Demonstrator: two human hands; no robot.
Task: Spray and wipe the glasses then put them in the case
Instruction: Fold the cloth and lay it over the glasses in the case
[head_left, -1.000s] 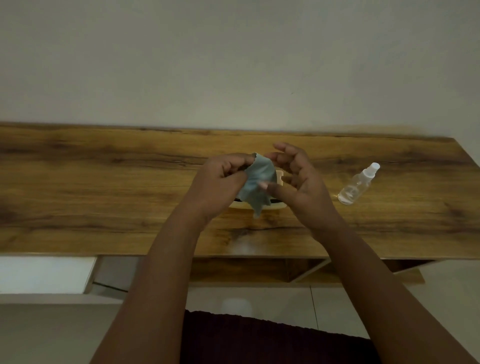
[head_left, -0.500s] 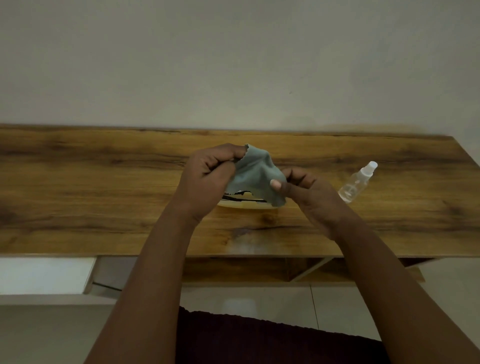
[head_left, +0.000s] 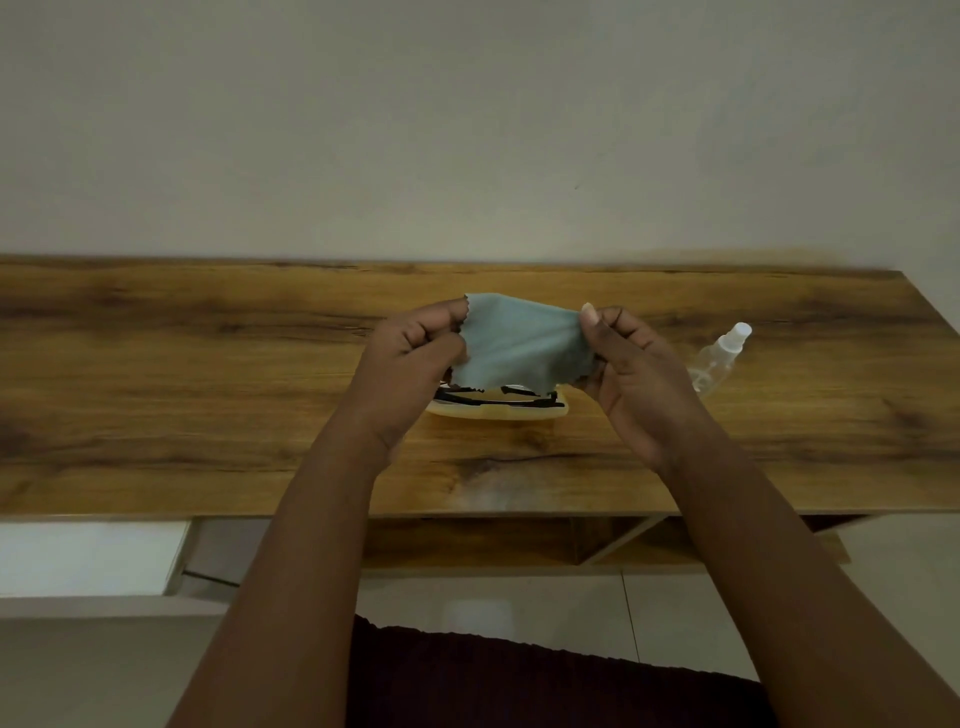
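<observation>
- Since the earlier frames the cloth (head_left: 522, 343) has gone from a bunched wad between the hands to a sheet pulled out flat, and the hands have drawn apart.
- Left hand (head_left: 410, 358) pinches the cloth's left edge; right hand (head_left: 631, 364) pinches its right edge, thumb up. Both are closed on the cloth alone.
- Glasses (head_left: 498, 401) lie folded in the open pale case (head_left: 493, 411) on the wooden table (head_left: 208, 364), directly below and just behind the stretched cloth, their long axis running left to right.
- Both hands sit about equally near the case, one over each end.
- Spray bottle (head_left: 719, 358) lies on its side just right of the right hand.
- Judging by this, the glasses look stowed already; the cloth probably goes next.
</observation>
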